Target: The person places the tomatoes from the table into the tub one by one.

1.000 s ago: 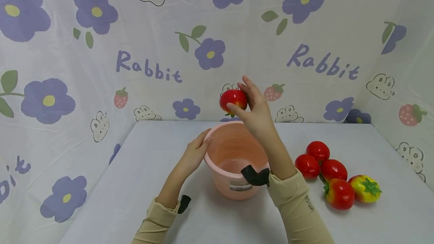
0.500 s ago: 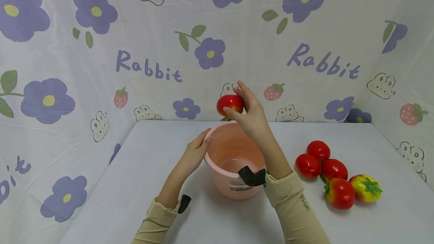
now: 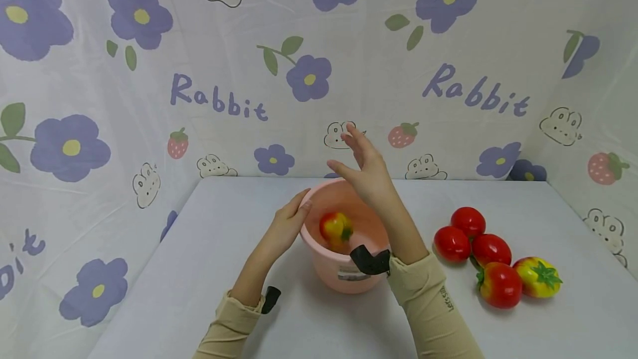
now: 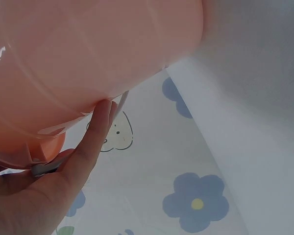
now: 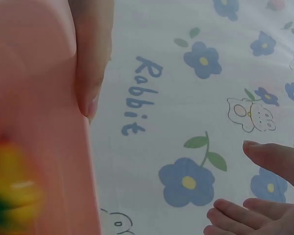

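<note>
Bucket [image 3: 324,271]: gripped at its left rim by the left hand [image 3: 286,223], thumb over the rim, fingers against the outer wall, seemingly so that it is steadied.
Right hand [image 3: 368,173]: fingers spread, nothing held, poised above the bucket.
Red-yellow fruit [image 3: 334,227]: inside the bucket, below and apart from the right grip; whether settled cannot be told.
Fruit cluster [image 3: 490,251]: placed toward the table's [image 3: 224,209] right edge, presumably for easy right-hand reach.

head: bucket [image 3: 326,271] partly behind right forearm [image 3: 405,231] | label [image 3: 353,274] too small to read | right wrist: fruit [image 5: 13,191] blurred, cut off left
</note>
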Motion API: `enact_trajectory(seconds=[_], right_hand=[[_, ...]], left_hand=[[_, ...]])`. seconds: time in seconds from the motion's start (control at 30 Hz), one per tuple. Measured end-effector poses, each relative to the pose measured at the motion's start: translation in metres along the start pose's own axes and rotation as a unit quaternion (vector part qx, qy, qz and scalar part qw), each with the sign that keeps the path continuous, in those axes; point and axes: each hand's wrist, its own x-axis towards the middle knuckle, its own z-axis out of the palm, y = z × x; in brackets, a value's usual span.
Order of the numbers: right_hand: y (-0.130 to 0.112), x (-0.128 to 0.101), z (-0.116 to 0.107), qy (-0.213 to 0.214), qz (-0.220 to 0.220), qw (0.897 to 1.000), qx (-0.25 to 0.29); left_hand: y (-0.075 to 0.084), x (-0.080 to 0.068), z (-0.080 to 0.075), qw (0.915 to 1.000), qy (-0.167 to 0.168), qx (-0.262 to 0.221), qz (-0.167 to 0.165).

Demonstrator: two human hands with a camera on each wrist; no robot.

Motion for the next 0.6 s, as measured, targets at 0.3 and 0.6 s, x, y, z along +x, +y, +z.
enact_trajectory(seconds=[0.3,0.6], right_hand=[[-0.0005,-0.0026,-0.0020,-0.002,-0.006,1.000,0.005],[0.0029,-0.0045,-0.0029,-0.002,-0.002,1.000,-0.004]], left_hand=[[0.0011,-0.0003,0.0008,1.0000,-0.001,-0.002,-0.007],[0.0001,0.0003,0.0011,1.0000,-0.003,-0.001,-0.008]])
